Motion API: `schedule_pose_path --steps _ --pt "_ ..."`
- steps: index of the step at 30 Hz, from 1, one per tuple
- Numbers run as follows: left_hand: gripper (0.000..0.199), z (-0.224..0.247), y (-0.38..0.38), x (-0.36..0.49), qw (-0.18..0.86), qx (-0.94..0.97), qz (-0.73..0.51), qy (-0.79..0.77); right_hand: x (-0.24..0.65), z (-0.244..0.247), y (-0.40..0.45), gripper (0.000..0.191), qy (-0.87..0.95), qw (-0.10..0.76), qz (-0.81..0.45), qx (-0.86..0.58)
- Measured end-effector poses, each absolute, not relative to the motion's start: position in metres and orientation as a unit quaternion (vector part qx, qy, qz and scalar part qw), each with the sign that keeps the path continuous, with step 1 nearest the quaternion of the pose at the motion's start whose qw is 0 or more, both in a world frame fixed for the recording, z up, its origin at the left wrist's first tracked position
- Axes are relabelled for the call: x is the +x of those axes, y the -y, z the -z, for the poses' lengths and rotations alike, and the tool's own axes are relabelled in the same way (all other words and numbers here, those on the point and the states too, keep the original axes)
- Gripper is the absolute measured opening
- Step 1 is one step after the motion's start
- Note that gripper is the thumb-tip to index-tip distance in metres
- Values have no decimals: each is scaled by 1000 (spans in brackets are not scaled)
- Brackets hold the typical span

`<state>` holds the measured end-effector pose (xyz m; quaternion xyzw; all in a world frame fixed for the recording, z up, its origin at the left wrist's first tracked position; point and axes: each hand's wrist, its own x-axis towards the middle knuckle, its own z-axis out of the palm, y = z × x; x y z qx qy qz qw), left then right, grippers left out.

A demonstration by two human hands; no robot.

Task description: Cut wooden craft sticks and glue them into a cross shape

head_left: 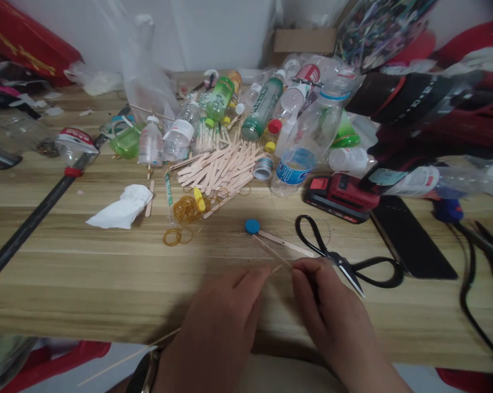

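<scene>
My left hand [230, 311] is closed with its thumb and fingertips pinched on a thin wooden stick [127, 357], which passes under the palm and sticks out at the lower left. Close to its right, my right hand [328, 305] pinches another thin stick [271, 250] that slants up toward a blue bottle cap [252, 226]. Where the two tips meet, the sticks seem to cross. A flat craft stick [285, 243] lies beside the cap. Black-handled scissors [336, 256] lie just beyond my right hand.
A pile of craft sticks [221, 166], rubber bands [186, 209] and plastic bottles [299, 155] fill the back. A red and black drill [344, 196] and a phone [412, 237] are at right. Crumpled tissue [123, 207] and a black rod [33, 218] lie left.
</scene>
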<state>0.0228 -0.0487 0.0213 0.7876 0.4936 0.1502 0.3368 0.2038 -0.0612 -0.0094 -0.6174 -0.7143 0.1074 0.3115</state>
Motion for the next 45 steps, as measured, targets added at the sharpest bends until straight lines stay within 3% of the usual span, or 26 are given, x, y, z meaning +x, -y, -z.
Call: schedule_pose_path --steps 7,14,25,31,33,41,43,45 --pt "47 -24 49 25 332 783 -127 -511 201 10 62 19 737 326 -117 -580" --pt "41 -22 51 28 340 768 -173 -515 197 11 61 31 776 322 33 -541" --pt "28 -18 47 22 432 718 -242 -489 200 14 65 17 799 341 83 -488" --pt "37 -17 53 23 355 765 -254 -473 199 8 64 18 798 353 70 -484" --pt "34 -20 51 22 400 748 -255 -464 201 7 64 15 808 365 73 -457" --pt "27 -22 31 21 765 478 -174 -395 214 2 58 14 843 397 67 -358" --pt "29 -23 30 21 783 466 -165 -378 215 1 57 14 851 391 72 -342" --pt "26 -27 31 22 719 540 -178 -399 215 -1 56 13 853 382 82 -345"
